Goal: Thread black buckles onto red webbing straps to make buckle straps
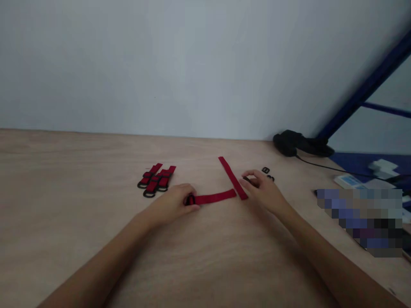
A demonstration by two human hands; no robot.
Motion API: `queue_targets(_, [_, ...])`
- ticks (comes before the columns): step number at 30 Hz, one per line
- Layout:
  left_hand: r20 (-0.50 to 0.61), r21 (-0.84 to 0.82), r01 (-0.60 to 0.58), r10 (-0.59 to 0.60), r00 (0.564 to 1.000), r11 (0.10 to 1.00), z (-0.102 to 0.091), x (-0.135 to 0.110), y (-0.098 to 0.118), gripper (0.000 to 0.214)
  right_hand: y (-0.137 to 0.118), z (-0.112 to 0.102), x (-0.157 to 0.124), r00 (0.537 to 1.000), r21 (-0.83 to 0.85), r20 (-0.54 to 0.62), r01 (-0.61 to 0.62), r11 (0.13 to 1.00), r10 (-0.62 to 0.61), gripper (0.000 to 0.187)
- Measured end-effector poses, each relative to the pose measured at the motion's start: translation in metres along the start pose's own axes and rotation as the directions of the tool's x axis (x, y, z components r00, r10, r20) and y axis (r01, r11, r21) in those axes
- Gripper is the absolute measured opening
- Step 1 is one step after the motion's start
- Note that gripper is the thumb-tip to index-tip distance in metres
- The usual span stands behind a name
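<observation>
A pale grey-blue wall (180, 68) rises behind a light wooden table (80, 158). The landmark here is a slanting red strap (233, 177), lying flat on the table near its middle. Far to the right of this strap, a dark blue metal frame (362, 92) crosses the view. A black bundle (289, 143) sits further back and to the right, against the wall, with a black cable (334, 164) running rightward from it. Beyond that lies a white box (383, 169), and a blurred patch (359, 222) hides whatever is below it.

Well to the left of the slanting strap lies a cluster of short red straps with black rings (156, 179). Nearer, a second red strap (213, 197) lies crosswise, its right end just touching the slanting strap's lower end. A black ring (190, 199) sits at its left end, partly under the left hand (170, 204), whose fingers curve over it; whether they grip it, I cannot tell. Just right of the slanting strap, the right hand (263, 190) pinches a small black piece (247, 179) between thumb and fingers. Two small black buckles (268, 173) lie just beyond that hand.
</observation>
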State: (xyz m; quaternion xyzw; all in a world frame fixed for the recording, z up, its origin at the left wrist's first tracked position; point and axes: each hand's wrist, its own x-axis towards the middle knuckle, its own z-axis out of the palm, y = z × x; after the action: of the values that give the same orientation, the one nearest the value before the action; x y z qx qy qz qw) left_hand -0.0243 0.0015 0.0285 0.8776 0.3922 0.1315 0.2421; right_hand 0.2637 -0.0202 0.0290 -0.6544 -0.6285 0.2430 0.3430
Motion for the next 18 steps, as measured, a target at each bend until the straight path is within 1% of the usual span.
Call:
queue_targets(1, [-0.003,0.017,-0.009,0.009,1.0,1.0,0.0,0.0,0.0,0.023,0.002,-0.003,0.001,1.0,-0.122,-0.03,-0.008,0.992,0.005,0.031])
queue_targets(2, [-0.003,0.032,-0.02,0.021,1.0,0.999,0.001,0.001,0.0,0.022,0.004,-0.008,0.003,0.998,-0.252,-0.06,-0.038,0.967,0.023,0.03])
queue_targets(4, [0.01,0.044,-0.037,0.036,0.999,0.998,0.002,0.001,0.0,0.022,0.01,-0.021,0.008,0.989,-0.461,-0.102,-0.14,0.876,0.104,0.03])
queue_targets(6, [0.025,0.044,-0.051,0.05,0.998,0.998,0.003,0.001,0.0,0.022,0.017,-0.039,0.014,0.978,-0.602,-0.1,-0.208,0.771,0.185,0.031])
queue_targets(7, [0.027,0.044,-0.057,0.056,0.998,0.997,0.003,0.002,-0.001,0.022,0.021,-0.048,0.016,0.961,-0.638,-0.088,-0.256,0.726,0.261,0.033])
queue_targets(9, [0.032,0.04,-0.066,0.065,0.997,0.997,0.004,0.002,-0.001,0.023,0.029,-0.066,0.02,0.91,-0.662,-0.031,-0.329,0.674,0.413,0.043])
queue_targets(10, [0.034,0.037,-0.07,0.069,0.997,0.997,0.004,0.002,-0.001,0.023,0.033,-0.072,0.021,0.883,-0.677,0.018,-0.334,0.655,0.469,0.049])
queue_targets(11, [0.036,0.037,-0.072,0.07,0.997,0.997,0.004,0.002,-0.001,0.023,0.036,-0.077,0.022,0.864,-0.691,0.058,-0.326,0.645,0.5,0.053])
queue_targets(13, [0.046,0.041,-0.076,0.074,0.996,0.996,0.003,0.002,-0.001,0.024,0.04,-0.082,0.022,0.844,-0.714,0.122,-0.291,0.637,0.523,0.056])
queue_targets(15, [0.052,0.049,-0.082,0.079,0.995,0.995,0.002,0.002,0.0,0.025,0.043,-0.081,0.022,0.841,-0.725,0.16,-0.254,0.64,0.516,0.056])
queue_targets(18, [0.064,0.071,-0.102,0.098,0.993,0.992,0.0,0.001,0.001,0.024,0.044,-0.077,0.021,0.838,-0.722,0.193,-0.231,0.652,0.51,0.058])
